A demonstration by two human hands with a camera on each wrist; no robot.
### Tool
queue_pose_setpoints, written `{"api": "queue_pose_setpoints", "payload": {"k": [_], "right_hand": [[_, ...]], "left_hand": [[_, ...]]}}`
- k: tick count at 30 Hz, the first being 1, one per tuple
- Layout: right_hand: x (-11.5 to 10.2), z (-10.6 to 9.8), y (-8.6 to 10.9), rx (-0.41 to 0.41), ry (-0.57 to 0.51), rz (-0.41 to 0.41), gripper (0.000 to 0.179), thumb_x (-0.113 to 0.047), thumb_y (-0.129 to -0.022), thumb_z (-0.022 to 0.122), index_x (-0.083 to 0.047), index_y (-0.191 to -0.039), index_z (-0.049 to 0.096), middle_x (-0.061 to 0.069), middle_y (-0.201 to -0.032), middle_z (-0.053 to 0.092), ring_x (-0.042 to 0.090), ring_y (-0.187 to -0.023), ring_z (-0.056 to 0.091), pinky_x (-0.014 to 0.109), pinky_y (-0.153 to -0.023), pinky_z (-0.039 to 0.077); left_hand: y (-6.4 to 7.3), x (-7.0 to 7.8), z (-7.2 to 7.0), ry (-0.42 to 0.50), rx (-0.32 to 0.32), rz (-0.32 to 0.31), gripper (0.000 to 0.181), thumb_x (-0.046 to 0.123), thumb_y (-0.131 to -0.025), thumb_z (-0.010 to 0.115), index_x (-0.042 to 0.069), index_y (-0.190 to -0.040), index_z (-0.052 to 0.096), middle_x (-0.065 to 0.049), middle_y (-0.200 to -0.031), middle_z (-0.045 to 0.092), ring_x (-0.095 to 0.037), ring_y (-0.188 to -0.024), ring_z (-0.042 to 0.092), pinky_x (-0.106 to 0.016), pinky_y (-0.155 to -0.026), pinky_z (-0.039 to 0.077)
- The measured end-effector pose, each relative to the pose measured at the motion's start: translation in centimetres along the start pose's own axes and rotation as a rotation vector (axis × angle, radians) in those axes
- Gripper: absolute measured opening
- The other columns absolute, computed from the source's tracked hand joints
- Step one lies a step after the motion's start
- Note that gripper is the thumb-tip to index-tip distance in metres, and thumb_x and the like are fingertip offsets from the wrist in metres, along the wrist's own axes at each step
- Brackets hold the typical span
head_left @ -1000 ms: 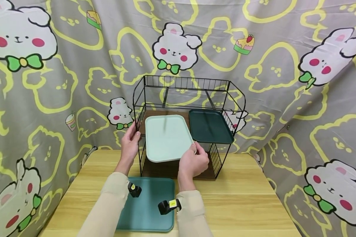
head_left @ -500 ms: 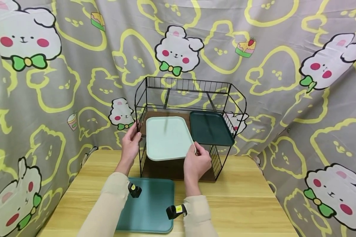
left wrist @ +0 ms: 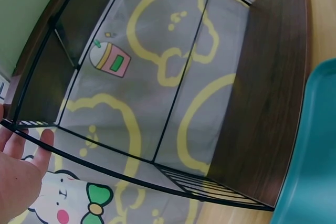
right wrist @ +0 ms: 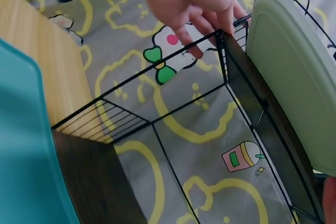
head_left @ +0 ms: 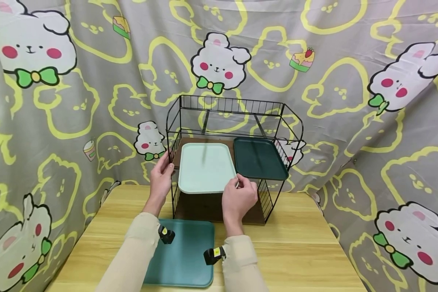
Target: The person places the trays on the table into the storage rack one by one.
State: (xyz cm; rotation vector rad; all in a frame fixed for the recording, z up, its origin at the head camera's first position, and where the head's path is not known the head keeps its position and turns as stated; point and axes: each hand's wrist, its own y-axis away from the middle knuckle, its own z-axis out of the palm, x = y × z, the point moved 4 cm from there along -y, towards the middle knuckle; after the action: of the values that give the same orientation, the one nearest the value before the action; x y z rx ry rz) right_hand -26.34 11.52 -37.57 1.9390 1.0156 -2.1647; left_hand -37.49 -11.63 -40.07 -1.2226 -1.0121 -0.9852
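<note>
A pale mint tray (head_left: 208,166) lies at the left of the upper brown shelf of a black wire rack (head_left: 226,104), its near edge jutting out past the front. My right hand (head_left: 239,198) pinches the tray's near right corner. My left hand (head_left: 161,178) grips the rack's left front post; in the left wrist view, the left hand's fingers (left wrist: 46,145) are around the wire. Beside the mint tray, a dark green tray (head_left: 260,158) lies on the same shelf at the right. The right wrist view shows the mint tray (right wrist: 289,77) edge-on, above the shelf.
A teal tray (head_left: 190,251) lies on the wooden table (head_left: 288,259), in front of the rack and beneath my forearms. The rack's lower brown shelf (head_left: 200,209) is close to the tabletop. A grey patterned curtain (head_left: 332,121) hangs behind and on both sides.
The mint tray has straightened and its near edge has shifted back toward the rack. My right hand has moved slightly left with its corner. My left hand keeps its hold on the post.
</note>
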Motion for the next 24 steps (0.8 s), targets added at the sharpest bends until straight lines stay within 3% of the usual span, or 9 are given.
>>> {"api": "queue_pose_setpoints", "payload": {"k": [8, 17, 24], "right_hand": [[0.3, 0.0, -0.2, -0.09, 0.0, -0.014, 0.02, -0.015, -0.095, 0.077, -0.001, -0.108, 0.083, 0.014, -0.087, 0.066, 0.025, -0.078, 0.062, 0.033, -0.074, 0.051], [0.0, -1.8, 0.0, -0.337, -0.006, -0.044, 0.056, -0.036, -0.085, 0.09, -0.005, -0.129, 0.077, 0.009, -0.103, 0.064, 0.02, -0.09, 0.065, 0.034, -0.086, 0.057], [0.0, -2.5, 0.8, -0.427, -0.017, -0.059, 0.073, -0.034, -0.079, 0.095, -0.005, -0.141, 0.068, 0.009, -0.12, 0.06, 0.021, -0.102, 0.06, 0.044, -0.099, 0.061]], "left_hand": [[0.1, -0.2, 0.0, -0.008, 0.004, -0.004, 0.053, 0.013, -0.114, 0.046, 0.021, -0.166, 0.039, -0.011, -0.17, 0.041, -0.025, -0.156, 0.043, -0.044, -0.126, 0.044], [0.1, -0.1, 0.0, -0.017, 0.011, 0.0, 0.053, 0.014, -0.114, 0.046, 0.023, -0.166, 0.039, -0.009, -0.171, 0.04, -0.024, -0.157, 0.041, -0.042, -0.128, 0.042], [0.1, -0.1, -0.1, -0.013, 0.013, 0.002, 0.053, 0.014, -0.114, 0.046, 0.023, -0.166, 0.039, -0.008, -0.171, 0.04, -0.023, -0.157, 0.041, -0.04, -0.128, 0.041]]}}
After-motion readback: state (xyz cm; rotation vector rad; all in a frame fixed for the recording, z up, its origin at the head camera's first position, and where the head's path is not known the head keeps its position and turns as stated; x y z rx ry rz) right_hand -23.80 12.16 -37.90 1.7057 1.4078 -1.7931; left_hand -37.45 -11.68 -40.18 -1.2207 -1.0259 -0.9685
